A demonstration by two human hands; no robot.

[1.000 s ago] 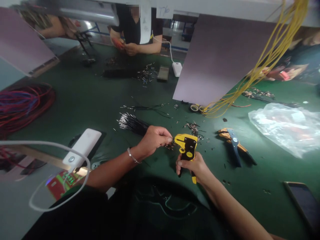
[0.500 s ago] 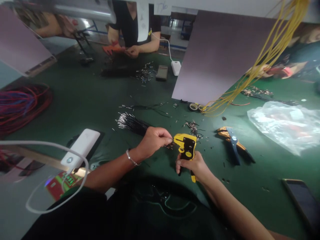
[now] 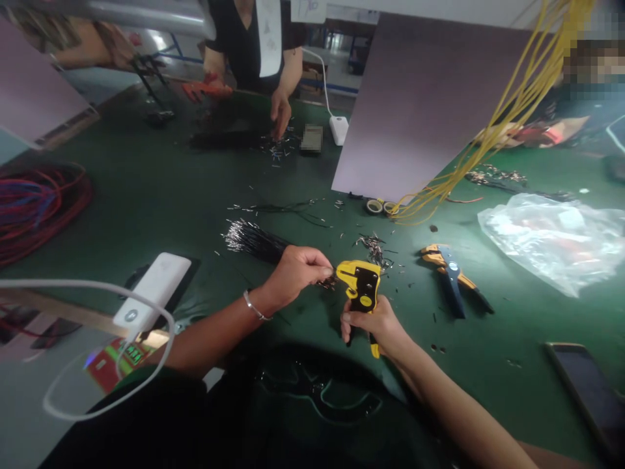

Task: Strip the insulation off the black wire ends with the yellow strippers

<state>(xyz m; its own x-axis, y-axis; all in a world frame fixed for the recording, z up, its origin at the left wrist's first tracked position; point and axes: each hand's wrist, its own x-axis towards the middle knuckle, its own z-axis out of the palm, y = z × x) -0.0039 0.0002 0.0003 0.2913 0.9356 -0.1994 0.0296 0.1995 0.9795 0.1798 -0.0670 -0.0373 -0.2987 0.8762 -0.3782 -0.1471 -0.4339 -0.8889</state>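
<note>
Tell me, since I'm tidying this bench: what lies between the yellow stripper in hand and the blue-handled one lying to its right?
In the head view, only scattered wire scraps on green mat between the yellow stripper and the blue-handled stripper.

Stripper (image 3: 361, 288) yellow w/ black; 2nd stripper (image 3: 452, 277) orange/blue; tabletop (image 3: 161, 195) dk green; wire bundle (image 3: 254, 240) black, silver tips; hanging wires (image 3: 493, 137) yellow.

Two wire strippers are counted: a yellow stripper (image 3: 362, 291) held in the right hand (image 3: 375, 324), and an orange-and-blue stripper (image 3: 452, 279) lying to the right of both hands. One bundle of black wires (image 3: 254, 238) is pinched by the left hand (image 3: 295, 273). One white power bank (image 3: 152, 291) and one phone (image 3: 583, 391) are seen.
</note>
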